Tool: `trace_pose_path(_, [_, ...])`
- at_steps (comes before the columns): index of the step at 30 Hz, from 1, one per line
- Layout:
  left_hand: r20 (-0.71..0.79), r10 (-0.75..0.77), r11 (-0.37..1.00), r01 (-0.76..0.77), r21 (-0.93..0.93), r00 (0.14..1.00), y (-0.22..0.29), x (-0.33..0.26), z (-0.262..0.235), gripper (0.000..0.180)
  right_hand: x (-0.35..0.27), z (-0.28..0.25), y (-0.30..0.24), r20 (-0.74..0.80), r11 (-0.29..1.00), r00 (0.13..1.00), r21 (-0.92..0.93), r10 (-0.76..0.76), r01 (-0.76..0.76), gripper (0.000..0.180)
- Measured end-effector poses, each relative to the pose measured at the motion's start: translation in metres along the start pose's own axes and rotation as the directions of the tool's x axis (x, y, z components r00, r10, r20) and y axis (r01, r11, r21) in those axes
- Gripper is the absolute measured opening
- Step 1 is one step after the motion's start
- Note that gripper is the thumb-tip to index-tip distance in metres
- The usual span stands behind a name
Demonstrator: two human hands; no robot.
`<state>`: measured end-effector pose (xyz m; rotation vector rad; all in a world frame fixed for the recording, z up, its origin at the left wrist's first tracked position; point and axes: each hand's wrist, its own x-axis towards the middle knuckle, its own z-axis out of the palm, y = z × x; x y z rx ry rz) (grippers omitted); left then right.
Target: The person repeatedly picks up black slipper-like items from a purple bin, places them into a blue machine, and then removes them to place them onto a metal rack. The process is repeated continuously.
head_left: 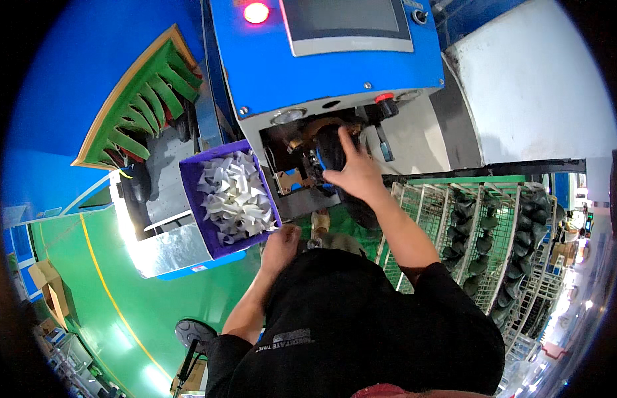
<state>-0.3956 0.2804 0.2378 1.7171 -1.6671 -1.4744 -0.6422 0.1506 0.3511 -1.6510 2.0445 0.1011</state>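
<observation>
My right hand reaches into the opening under a blue machine. Its thumb and index finger are set apart across a dark piece that looks like a black shoe, held against the metal parts inside. The other fingers are mostly hidden. My left hand is low, with curled fingers, beside the near right corner of a purple box. Whatever it may hold is hidden. Heaped in that box are white curled strips.
A red lamp, a screen and a red-topped knob are on the machine. On the left stands a rack with green straps and dark shoes. A wire cart holding several black pieces is at right.
</observation>
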Motion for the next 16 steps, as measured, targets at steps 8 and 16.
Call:
trace_pose_path(8, [-0.061,0.008,1.0,-0.009,-0.003,0.998,-0.004,0.014,-0.023,0.037,0.025,0.025,-0.008,-0.042,0.996,0.999,-0.086,0.018,-0.022,0.107])
trace_pose_path(16, [-0.015,-0.098,0.989,0.099,0.108,0.995,-0.009,0.025,-0.042,0.047,0.016,0.04,-0.01,-0.186,0.992,0.983,-0.124,0.001,-0.024,0.102])
